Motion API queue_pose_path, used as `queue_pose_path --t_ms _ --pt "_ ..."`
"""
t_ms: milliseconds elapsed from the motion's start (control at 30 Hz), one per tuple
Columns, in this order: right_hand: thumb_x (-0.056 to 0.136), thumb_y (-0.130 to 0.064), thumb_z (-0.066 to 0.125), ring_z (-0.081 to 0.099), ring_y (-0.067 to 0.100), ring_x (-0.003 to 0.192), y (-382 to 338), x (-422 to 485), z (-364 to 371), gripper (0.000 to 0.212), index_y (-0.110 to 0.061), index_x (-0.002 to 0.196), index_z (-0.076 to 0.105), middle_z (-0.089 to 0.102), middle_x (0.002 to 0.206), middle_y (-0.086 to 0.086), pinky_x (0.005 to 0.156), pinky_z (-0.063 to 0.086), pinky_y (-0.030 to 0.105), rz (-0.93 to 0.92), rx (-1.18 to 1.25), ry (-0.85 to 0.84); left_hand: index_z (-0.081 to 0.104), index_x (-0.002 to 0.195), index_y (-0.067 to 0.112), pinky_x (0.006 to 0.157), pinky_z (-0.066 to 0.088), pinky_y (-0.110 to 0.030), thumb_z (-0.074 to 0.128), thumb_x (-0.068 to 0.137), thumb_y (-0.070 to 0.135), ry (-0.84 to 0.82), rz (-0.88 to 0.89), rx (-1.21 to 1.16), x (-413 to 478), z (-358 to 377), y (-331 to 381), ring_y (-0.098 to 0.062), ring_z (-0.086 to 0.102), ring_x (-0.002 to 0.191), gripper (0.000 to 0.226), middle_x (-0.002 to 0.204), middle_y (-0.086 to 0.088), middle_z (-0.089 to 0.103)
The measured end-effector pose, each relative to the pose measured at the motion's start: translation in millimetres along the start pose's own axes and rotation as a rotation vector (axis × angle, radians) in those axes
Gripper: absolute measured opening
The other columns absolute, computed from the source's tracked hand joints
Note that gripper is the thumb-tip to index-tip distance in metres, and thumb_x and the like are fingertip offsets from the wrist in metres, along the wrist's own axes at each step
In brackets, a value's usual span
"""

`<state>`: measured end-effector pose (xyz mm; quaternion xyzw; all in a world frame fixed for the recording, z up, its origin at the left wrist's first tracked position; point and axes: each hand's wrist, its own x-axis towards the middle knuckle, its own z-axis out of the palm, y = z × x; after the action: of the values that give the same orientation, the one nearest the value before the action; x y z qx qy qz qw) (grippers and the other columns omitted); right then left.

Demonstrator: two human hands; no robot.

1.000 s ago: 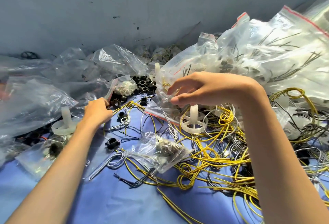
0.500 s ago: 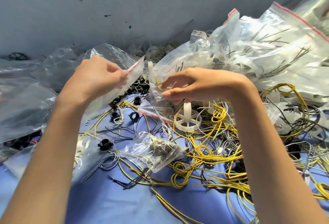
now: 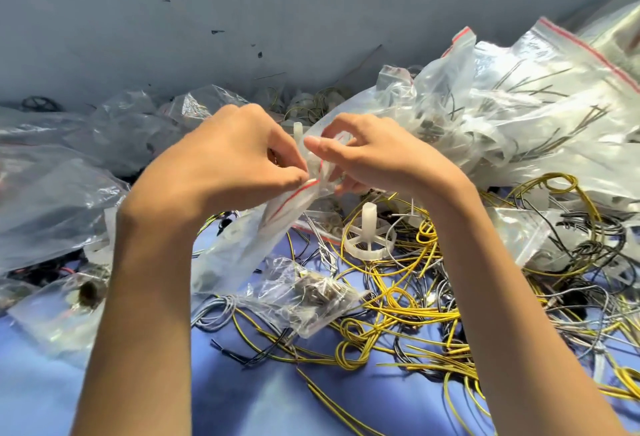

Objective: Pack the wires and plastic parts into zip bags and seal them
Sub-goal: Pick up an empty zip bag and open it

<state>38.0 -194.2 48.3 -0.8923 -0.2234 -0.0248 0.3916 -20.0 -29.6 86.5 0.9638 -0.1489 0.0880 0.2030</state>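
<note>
Bag (image 3: 242,243) of crinkled clear film, red-edged

The person's left forearm (image 3: 145,297) and right forearm (image 3: 502,297) are bare along their whole visible length, slim and smooth, narrowing at the wrists. The left hand (image 3: 225,155) and right hand (image 3: 381,158) are bare as well, with short, plain, rounded fingernails (image 3: 313,141) and slender fingers (image 3: 330,153).
</note>
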Motion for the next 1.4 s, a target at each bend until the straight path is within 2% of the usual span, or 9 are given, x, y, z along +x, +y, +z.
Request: queue_pose_path --t_ms 233,400,500,633,733,833,933,1200,1400 --pt "0.083 -0.029 0.065 0.061 0.004 0.062 2 1 1 0.031 -0.019 0.109 0.051 0.069 0.074 -0.005 0.063 0.049 0.027 -0.008 -0.067 -0.02 0.062 0.063 0.044 0.078 0.052 -0.039 0.056 0.072 0.012 0.059 -0.07 0.089 1 6 1 -0.022 0.057 0.075 0.034 0.068 0.013 0.059" --pt "0.077 -0.01 0.064 0.053 0.017 0.076 13 1 -2 0.075 -0.022 0.142 0.029 0.059 0.088 -0.001 0.066 0.041 0.028 0.048 -0.216 -0.146 0.067 0.077 0.044 0.092 0.048 -0.04 0.046 0.074 0.003 0.096 -0.175 0.121 1 1 -11 -0.027 0.057 0.101 0.046 0.099 0.004 0.066" --pt "0.08 -0.008 0.062 0.055 0.015 0.074 21 -1 -10 0.077 -0.023 0.147 0.027 0.062 0.094 -0.001 0.068 0.045 0.028 0.128 -0.225 -0.233 0.072 0.095 0.035 0.08 0.043 -0.027 0.048 0.078 0.001 0.199 -0.209 0.096 -1 -2 -20 -0.016 0.053 0.077 0.046 0.088 0.005 0.066" --pt "0.077 -0.035 0.072 0.055 -0.001 0.059 29 -2 -22 0.057 -0.031 0.129 0.05 0.062 0.075 -0.01 0.061 0.04 0.022 0.086 -0.188 -0.252 0.071 0.095 0.035 0.065 0.03 -0.025 0.055 0.076 0.003 0.192 -0.226 0.08 -3 -1 -23 0.001 0.042 0.06 0.04 0.066 0.016 0.047" --pt "0.07 -0.063 0.065 0.057 -0.01 0.073 31 -5 -25 0.068 -0.034 0.13 0.05 0.064 0.09 -0.018 0.066 0.041 0.019 0.092 -0.278 -0.313 0.069 0.097 0.036 0.067 0.032 -0.025 0.059 0.074 0.005 0.138 -0.252 0.118 0 2 -24 -0.001 0.044 0.062 0.04 0.067 0.016 0.048" --pt "0.078 -0.056 0.066 0.064 0.006 0.09 37 -5 -24 0.063 -0.032 0.134 0.05 0.066 0.111 -0.012 0.076 0.045 0.022 0.118 -0.379 -0.338 0.066 0.096 0.041 0.069 0.034 -0.026 0.062 0.073 0.01 0.083 -0.263 0.131 1 5 -26 -0.01 0.046 0.065 0.038 0.066 0.015 0.047" --pt "0.085 -0.041 0.067 0.061 0.015 0.106 41 -3 -18 0.055 -0.032 0.136 0.049 0.064 0.124 -0.005 0.086 0.043 0.024 0.173 -0.509 -0.36 0.065 0.093 0.045 0.069 0.034 -0.026 0.064 0.074 0.014 0.07 -0.262 0.128 3 6 -28 0.003 0.042 0.062 0.036 0.064 0.014 0.046" --pt "0.08 -0.028 0.074 0.057 0.011 0.081 46 2 -7 0.021 -0.027 0.099 0.068 0.071 0.101 -0.004 0.056 0.037 0.014 0.145 -0.538 -0.371 0.069 0.102 0.04 0.068 0.037 -0.025 0.066 0.074 0.023 -0.035 -0.243 0.153 6 15 -26 -0.015 0.053 0.072 0.033 0.07 0.016 0.054" --pt "0.072 -0.014 0.074 0.05 -0.011 0.054 47 3 -5 0.015 -0.022 0.085 0.073 0.062 0.068 -0.017 0.047 0.037 0.008 0.034 -0.444 -0.245 0.068 0.102 0.045 0.089 0.049 -0.033 0.065 0.073 0.023 -0.081 -0.205 0.158 10 23 -25 -0.02 0.055 0.088 0.036 0.082 0.007 0.055"
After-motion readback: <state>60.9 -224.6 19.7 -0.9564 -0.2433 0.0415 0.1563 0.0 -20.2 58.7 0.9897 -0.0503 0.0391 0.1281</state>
